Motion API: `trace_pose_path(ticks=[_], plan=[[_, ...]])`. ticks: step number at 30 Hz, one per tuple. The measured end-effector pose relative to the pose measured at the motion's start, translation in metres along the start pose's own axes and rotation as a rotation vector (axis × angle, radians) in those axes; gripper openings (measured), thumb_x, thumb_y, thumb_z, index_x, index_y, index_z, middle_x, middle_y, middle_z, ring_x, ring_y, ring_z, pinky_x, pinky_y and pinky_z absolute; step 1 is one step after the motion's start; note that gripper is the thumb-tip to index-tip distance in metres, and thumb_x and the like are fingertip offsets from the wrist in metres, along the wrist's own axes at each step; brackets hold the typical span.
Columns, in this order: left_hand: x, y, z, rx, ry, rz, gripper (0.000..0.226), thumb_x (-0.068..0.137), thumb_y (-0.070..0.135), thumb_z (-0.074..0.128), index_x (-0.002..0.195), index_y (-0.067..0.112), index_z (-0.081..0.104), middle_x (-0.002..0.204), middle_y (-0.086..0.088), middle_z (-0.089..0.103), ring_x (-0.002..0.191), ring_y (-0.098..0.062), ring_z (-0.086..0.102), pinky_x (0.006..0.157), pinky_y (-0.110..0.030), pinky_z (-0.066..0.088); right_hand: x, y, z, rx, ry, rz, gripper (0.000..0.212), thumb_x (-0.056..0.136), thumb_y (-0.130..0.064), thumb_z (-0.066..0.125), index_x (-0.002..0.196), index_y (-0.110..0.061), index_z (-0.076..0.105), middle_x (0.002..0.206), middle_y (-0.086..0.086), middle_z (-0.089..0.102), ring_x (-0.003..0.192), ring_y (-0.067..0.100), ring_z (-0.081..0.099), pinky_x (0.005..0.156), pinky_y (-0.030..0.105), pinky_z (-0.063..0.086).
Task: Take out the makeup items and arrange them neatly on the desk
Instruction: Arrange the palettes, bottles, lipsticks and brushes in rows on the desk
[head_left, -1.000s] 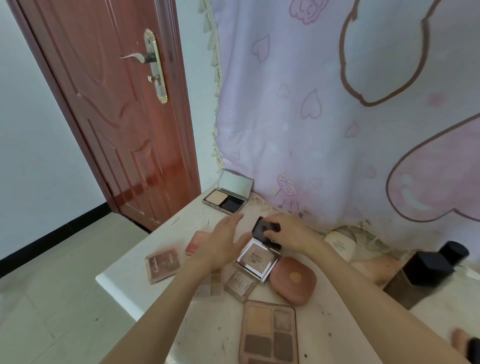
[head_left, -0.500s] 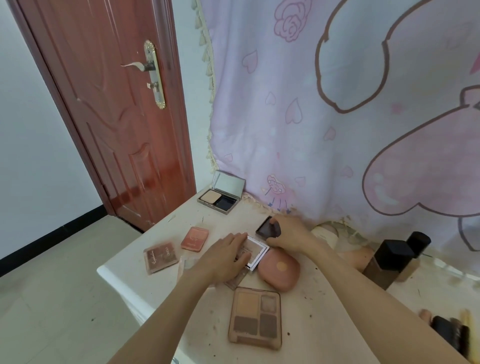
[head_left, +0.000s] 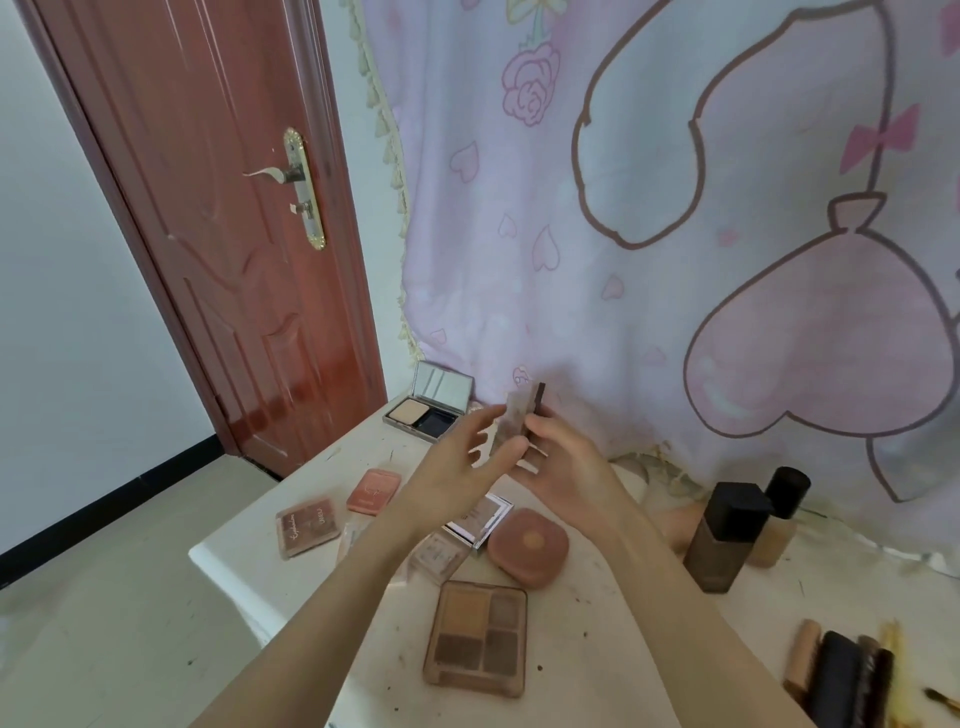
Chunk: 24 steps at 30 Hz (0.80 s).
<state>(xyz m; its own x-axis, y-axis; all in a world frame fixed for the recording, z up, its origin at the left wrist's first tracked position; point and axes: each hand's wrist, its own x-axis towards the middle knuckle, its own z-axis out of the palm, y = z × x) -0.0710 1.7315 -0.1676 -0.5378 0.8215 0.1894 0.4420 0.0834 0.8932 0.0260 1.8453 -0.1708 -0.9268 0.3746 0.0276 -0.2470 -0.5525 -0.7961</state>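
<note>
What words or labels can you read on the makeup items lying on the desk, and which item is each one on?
Brownish-pink flat palette: cursive script and a small line of capitals on the lid, too blurred to read.
Coral-pink small square compact: faint script, unreadable.
White-framed square compact, partly behind the left hand: dark print, too small to read.
Translucent small case: faint marks, unreadable.
Nothing else shows any text.
</note>
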Motion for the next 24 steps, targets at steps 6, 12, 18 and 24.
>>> trace_pose_path(ticks=[6, 12, 18, 24], plan=[[-0.005, 0.029, 0.006, 0.022, -0.092, 0.012, 0.036, 0.086, 0.028, 0.063, 0.121, 0.022, 0.059, 0.115, 0.009, 0.064, 0.104, -0.005, 0.061, 0.097, -0.029, 0.047, -0.023, -0.008, -0.011, -0.047, 0.090, -0.034, 0.028, 0.078, -0.036, 0.065, 0.097, -0.015, 0.067, 0.097, 0.008, 0.067, 0.096, 0.019, 0.066, 0.093, 0.039, 0.050], [-0.008, 0.058, 0.012, 0.070, -0.186, 0.002, 0.024, 0.089, 0.030, 0.058, 0.109, 0.017, 0.063, 0.093, 0.007, 0.067, 0.091, -0.006, 0.062, 0.096, -0.038, 0.046, -0.049, -0.026, -0.015, -0.206, 0.058, -0.096, 0.035, 0.077, -0.031, 0.069, 0.104, -0.010, 0.062, 0.107, 0.009, 0.068, 0.106, 0.024, 0.064, 0.087, 0.034, 0.053], [-0.015, 0.079, 0.017, 0.051, -0.245, 0.054, 0.020, 0.087, 0.028, 0.063, 0.105, 0.021, 0.068, 0.103, 0.003, 0.070, 0.101, -0.009, 0.063, 0.099, -0.038, 0.045, -0.071, -0.040, -0.014, -0.291, 0.084, -0.162, 0.016, 0.088, -0.025, 0.062, 0.083, -0.010, 0.063, 0.099, 0.014, 0.064, 0.102, 0.028, 0.064, 0.089, 0.035, 0.053], [-0.030, 0.081, 0.009, 0.036, -0.263, 0.088, 0.016, 0.088, 0.029, 0.061, 0.100, 0.034, 0.070, 0.101, 0.012, 0.071, 0.103, -0.003, 0.062, 0.101, -0.036, 0.043, -0.080, -0.033, -0.003, -0.222, 0.085, -0.215, 0.012, 0.081, -0.024, 0.071, 0.084, -0.014, 0.066, 0.093, 0.005, 0.066, 0.098, 0.018, 0.065, 0.082, 0.032, 0.054]])
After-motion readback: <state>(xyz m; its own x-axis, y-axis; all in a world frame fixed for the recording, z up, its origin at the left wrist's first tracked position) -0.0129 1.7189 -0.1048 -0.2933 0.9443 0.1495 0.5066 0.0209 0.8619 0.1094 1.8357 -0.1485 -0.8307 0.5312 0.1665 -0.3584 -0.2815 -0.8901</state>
